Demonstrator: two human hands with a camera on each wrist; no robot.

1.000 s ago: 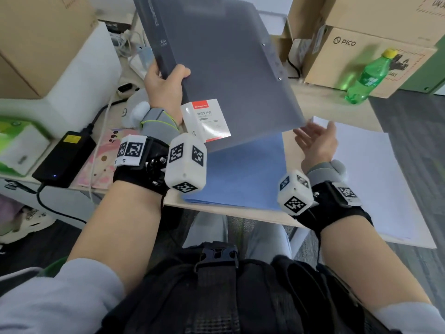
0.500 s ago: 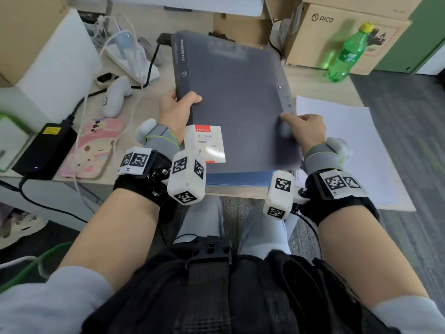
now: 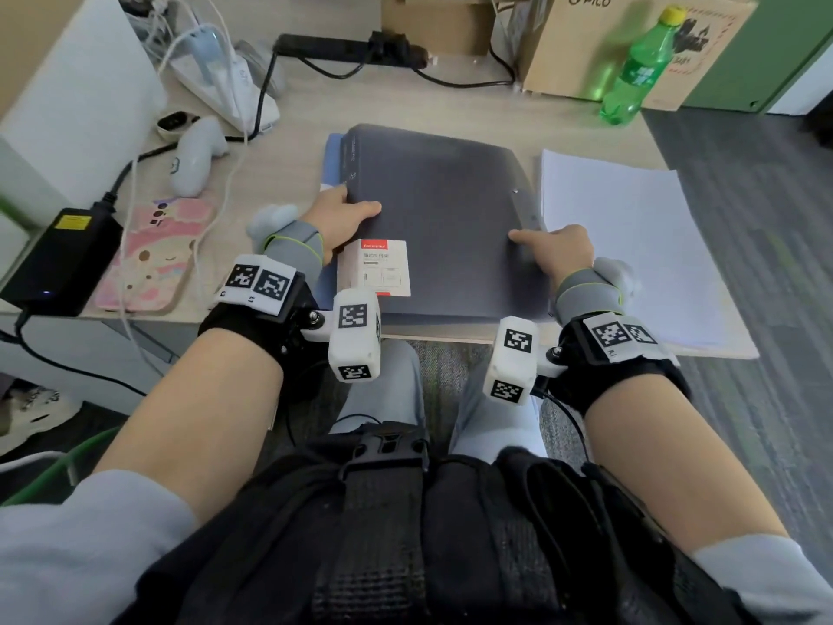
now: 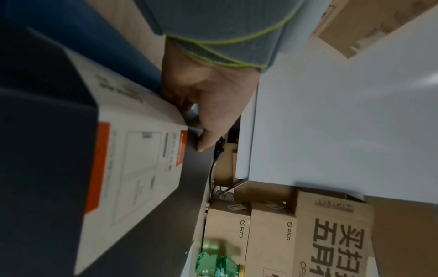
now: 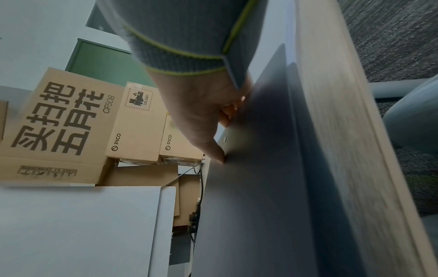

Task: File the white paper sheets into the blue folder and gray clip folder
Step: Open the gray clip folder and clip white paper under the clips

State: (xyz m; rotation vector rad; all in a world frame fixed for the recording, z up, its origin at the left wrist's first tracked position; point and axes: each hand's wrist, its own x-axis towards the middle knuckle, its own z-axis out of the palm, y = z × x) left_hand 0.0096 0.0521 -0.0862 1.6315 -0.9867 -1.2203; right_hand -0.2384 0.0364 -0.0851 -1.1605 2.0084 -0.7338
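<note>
Both grips clamped on gray clip folder (image 3: 441,218), flat on blue folder (image 3: 332,162) on counter (image 3: 405,101).
Head: left hand (image 3: 336,221) pinches spine edge, right hand (image 3: 556,252) the opening edge; white paper sheets (image 3: 631,245) just beside. Wrists: thumbs on cover. Next, likely: open cover.

Green bottle (image 3: 635,69) beside a cardboard box (image 3: 586,42); pink phone (image 3: 148,259) left.

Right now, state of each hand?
Left hand: grips the left edge of the gray clip folder, thumb on top.
Right hand: pinches the folder's right edge, thumb on the cover.
</note>
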